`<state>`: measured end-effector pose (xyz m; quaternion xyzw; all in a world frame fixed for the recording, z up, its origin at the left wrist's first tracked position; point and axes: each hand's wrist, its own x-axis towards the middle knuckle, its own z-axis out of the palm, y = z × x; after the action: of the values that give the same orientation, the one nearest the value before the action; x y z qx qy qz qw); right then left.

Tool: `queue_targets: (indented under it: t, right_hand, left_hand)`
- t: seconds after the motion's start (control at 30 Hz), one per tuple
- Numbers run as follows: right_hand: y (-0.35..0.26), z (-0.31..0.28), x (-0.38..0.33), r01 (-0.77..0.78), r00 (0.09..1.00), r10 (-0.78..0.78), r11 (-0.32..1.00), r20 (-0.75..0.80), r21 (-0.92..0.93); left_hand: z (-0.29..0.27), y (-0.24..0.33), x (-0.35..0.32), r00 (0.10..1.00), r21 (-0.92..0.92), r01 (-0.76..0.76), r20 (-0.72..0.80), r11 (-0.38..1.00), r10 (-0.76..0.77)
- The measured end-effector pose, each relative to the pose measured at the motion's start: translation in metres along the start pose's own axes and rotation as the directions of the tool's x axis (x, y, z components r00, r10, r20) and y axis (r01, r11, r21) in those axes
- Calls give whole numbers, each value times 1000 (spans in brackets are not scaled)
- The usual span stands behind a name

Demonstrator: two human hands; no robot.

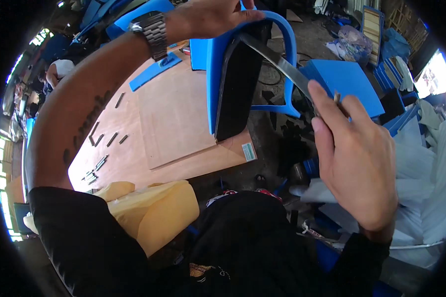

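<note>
our right hand [359,153] is clasped round the near end of a metal blade [280,63], knuckles up; the blade runs out ahead of our fingertips, long axis slanting up-left, tip at the black panel [239,81]'s upper edge. our left arm arches across, left hand [208,19] on the blue frame [213,84], how tightly we can't tell.

Can pass over the wooden board [176,119], nearer the body than the left hand [210,19]; blocked left of the right hand [357,158] by black panel [240,84] and blue frame [288,42].
</note>
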<state>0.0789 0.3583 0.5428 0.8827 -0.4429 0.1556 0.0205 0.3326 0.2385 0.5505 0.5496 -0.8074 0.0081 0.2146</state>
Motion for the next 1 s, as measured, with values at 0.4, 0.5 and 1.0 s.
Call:
queue_targets:
  t: [0.4,0.5,1.0]
  right_hand:
    - [-33,30,-13,-71,973,127,959,-190,274]
    - [-45,46,25,-77,981,101,987,-166,144]
    - [-59,112,5,-135,971,212,866,-110,481]
  left_hand:
    - [13,-27,-44,991,-3,130,10,992,-130]
    - [2,-3,-42,979,-107,204,36,973,-201]
    - [15,-42,-47,1000,-164,14,19,986,-11]
